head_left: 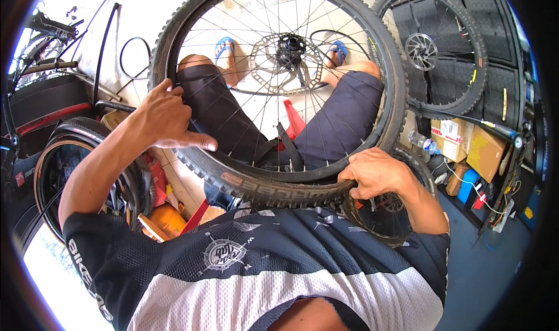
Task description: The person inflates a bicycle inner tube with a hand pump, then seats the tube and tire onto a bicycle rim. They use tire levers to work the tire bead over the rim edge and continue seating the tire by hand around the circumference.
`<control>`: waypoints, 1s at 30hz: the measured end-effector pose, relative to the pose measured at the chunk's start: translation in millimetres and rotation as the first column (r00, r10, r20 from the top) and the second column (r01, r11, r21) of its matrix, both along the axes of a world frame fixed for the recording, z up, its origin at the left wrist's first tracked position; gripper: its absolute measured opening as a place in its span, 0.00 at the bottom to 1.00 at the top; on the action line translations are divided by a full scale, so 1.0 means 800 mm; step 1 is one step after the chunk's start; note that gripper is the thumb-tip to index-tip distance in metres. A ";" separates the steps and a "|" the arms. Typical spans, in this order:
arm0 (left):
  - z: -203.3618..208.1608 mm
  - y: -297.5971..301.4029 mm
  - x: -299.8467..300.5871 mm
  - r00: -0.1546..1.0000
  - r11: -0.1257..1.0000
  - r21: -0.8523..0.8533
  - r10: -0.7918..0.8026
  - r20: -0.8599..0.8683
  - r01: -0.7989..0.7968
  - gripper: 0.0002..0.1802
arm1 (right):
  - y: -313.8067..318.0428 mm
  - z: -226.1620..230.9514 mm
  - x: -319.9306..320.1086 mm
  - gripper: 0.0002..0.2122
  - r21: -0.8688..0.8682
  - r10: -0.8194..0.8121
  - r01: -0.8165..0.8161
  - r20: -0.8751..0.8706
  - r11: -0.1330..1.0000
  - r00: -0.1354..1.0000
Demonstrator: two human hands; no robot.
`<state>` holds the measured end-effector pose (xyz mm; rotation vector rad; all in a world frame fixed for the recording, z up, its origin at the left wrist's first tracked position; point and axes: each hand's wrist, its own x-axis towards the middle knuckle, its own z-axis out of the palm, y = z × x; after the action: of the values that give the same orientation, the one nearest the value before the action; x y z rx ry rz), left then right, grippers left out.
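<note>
A large bicycle wheel with a knobby black tyre (pixel 397 69) stands over my lap, tilted toward me. Thin spokes run from its black rim to the dark hub (pixel 292 50), and a large toothed metal ring (pixel 260 56) shows behind them. At the wheel's left side my left hand (pixel 166 118) grips the tyre, fingers over the outer tread and thumb stretched along the sidewall. Lower right, my right hand (pixel 377 172) is closed round the tyre, its fingertips curled at the rim edge. Whether the tyre's near edge sits inside the rim, I cannot tell.
Another wheel with a disc rotor (pixel 421 51) leans at the right. Cardboard boxes (pixel 486 150) and a plastic bottle (pixel 424 142) stand below it. More wheels (pixel 49 171) crowd the left, near an orange object (pixel 165 220). A red strip-like object (pixel 294 119) shows between my legs.
</note>
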<state>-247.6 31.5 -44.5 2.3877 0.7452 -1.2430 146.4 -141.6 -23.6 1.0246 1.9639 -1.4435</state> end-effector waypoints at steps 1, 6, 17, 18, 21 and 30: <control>-0.003 0.004 0.001 0.999 1.000 0.018 0.024 -0.041 -0.023 0.63 | -0.002 0.000 0.000 0.13 0.005 0.007 -0.007 0.011 1.000 1.000; -0.013 0.016 -0.010 0.999 0.966 0.255 0.052 0.002 -0.051 0.63 | -0.005 -0.001 0.005 0.24 -0.045 -0.023 0.021 -0.048 0.999 0.999; 0.011 -0.037 0.042 0.975 0.999 -0.050 0.001 0.221 0.010 0.19 | 0.014 -0.003 -0.026 0.22 -0.124 0.201 -0.220 -0.148 0.968 0.968; 0.013 -0.047 0.050 0.948 0.978 -0.204 0.110 0.300 -0.049 0.18 | 0.016 -0.002 -0.028 0.20 -0.127 0.199 -0.220 -0.161 0.967 0.967; 0.006 -0.083 0.077 0.845 0.907 -0.421 0.227 0.484 -0.002 0.13 | 0.023 0.000 -0.029 0.19 -0.130 0.161 -0.194 -0.227 0.972 0.961; -0.020 -0.086 0.087 0.869 0.630 -0.777 0.373 0.325 0.020 0.09 | 0.016 -0.011 -0.031 0.20 -0.113 0.050 -0.082 -0.267 0.990 0.962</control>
<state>-177.6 -37.0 -60.2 1.7035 0.2087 -0.6384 121.8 -128.7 -32.7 0.7359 2.0376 -1.7140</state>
